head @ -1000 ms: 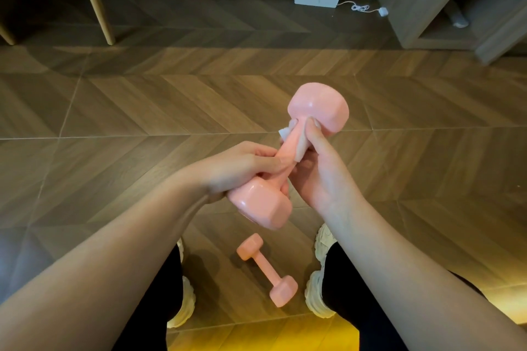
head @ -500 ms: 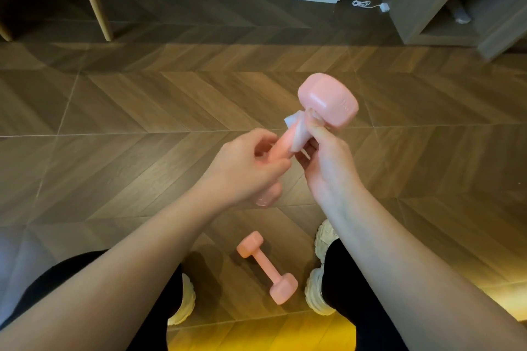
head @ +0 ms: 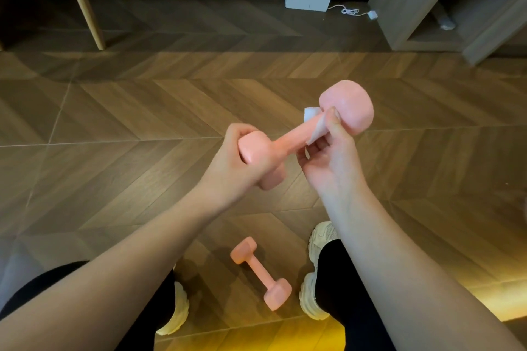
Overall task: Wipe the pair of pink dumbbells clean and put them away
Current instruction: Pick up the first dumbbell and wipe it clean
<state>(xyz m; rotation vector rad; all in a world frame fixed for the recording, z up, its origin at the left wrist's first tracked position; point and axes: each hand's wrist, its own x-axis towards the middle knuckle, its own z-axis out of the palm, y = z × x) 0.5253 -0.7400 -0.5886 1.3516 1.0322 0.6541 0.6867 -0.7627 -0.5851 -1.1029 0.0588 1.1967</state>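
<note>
Looking down from head height, a person holds a pink dumbbell (head: 288, 139) tilted in the air above a wooden floor (head: 128, 122). The left hand (head: 236, 162) grips the nearer, lower head, fingers curled round it. The right hand (head: 328, 164) pinches a white wipe (head: 315, 129) wrapped round the handle just below the farther, upper head, thumb on top. The second pink dumbbell (head: 261, 273) lies on the floor between two cream shoes (head: 313, 299), well below both hands.
</note>
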